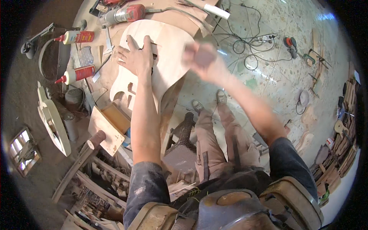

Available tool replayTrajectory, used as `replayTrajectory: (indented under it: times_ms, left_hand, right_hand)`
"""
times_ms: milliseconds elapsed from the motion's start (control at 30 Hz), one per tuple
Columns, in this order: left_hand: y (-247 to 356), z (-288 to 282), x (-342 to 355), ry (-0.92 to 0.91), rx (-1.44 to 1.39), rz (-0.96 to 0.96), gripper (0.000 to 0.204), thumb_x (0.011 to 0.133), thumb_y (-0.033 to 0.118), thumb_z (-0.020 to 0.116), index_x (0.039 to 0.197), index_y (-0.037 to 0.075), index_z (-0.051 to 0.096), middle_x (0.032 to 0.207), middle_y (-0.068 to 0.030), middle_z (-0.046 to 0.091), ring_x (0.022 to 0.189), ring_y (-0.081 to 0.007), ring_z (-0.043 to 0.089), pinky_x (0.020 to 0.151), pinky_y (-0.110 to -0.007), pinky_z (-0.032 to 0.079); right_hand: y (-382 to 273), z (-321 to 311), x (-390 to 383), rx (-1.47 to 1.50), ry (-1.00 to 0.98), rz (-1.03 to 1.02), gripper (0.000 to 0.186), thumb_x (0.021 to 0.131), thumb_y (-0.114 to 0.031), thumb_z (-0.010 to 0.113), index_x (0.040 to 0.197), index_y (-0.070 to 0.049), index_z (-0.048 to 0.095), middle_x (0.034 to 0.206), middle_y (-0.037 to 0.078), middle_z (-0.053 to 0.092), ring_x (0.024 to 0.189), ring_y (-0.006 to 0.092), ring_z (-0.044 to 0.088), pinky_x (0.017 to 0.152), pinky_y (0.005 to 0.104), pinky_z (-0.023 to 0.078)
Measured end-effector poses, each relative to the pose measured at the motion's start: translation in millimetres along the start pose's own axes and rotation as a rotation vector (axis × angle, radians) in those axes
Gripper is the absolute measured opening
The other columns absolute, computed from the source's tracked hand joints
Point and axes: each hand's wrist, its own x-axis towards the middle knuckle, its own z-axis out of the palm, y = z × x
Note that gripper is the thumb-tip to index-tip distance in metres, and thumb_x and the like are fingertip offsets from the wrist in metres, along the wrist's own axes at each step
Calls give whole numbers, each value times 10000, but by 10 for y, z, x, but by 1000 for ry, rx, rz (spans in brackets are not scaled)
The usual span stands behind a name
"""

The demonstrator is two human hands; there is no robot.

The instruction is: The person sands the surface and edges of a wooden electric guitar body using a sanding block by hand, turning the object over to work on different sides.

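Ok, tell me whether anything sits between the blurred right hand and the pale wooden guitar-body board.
Nothing visible does. The right hand hangs by the pale wooden guitar-shaped board's right edge, and the left hand lies flat on it further left.

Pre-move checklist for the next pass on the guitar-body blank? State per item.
1. Left hand pinning the pale guitar-body blank: ok, palm flat on it, fingers spread.
2. Right hand grip: cannot tell, motion-blurred; it seems closed on a small brownish block, unclear.
3. Blank support: not ok at a guess, its near edge seems to overhang the workbench.
4. Bench clutter near the blank: not ok, two glue bottles and a red power tool lie close by.
5. Floor cables by the feet: ok, they lie beyond the shoes.
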Motion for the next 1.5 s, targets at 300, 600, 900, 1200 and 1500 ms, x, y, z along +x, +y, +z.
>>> replayTrajectory:
  times_ms: [300, 600, 900, 1200, 1500]
  left_hand:
    - [-186, -307, -163, -254, -143, 120, 893, 919, 691, 573, 1621, 177, 373, 1670, -315, 214, 1568, -464, 170, 1256, -607, 120]
    - [-210, -456, -1289, -194, 208, 526, 1003, 826, 232, 814, 1650, 157, 248, 1650, -237, 305, 1487, -434, 349, 1184, -672, 280]
    - [-112, -1006, -1070, -188, -37, 591, 930, 801, 46, 712, 1633, 137, 307, 1577, -245, 387, 1405, -475, 413, 1160, -598, 361]
    - [-21, -1684, -825, -331, -329, 522, 893, 848, 71, 721, 1637, 132, 305, 1503, -254, 448, 1369, -433, 488, 1136, -469, 434]
    - [339, -1109, -1433, -209, -40, 523, 898, 810, 172, 826, 1593, 138, 386, 1487, -249, 457, 1273, -441, 509, 1087, -499, 431]
  right_hand:
    - [-1015, -638, -2392, 576, -190, 657, 191, 936, -211, 737, 1053, -60, 747, 1097, 86, 746, 1068, 250, 685, 955, 404, 546]
    - [188, -1626, -4463, 140, 578, 1539, 652, 858, -514, 803, 996, 122, 750, 948, 261, 752, 874, 324, 724, 847, 413, 549]
    - [-325, -1461, -4953, -152, 69, 1458, 614, 824, -460, 832, 941, 133, 728, 874, 321, 722, 890, 483, 720, 806, 498, 545]
    - [-180, -1444, -4520, -118, -48, 1295, 476, 840, -318, 836, 1039, 98, 716, 980, 312, 730, 972, 405, 734, 811, 479, 544]
    - [-225, -1661, -2719, 316, 124, 1321, 373, 933, -329, 747, 1105, 0, 779, 1031, 171, 787, 1016, 285, 747, 909, 362, 537]
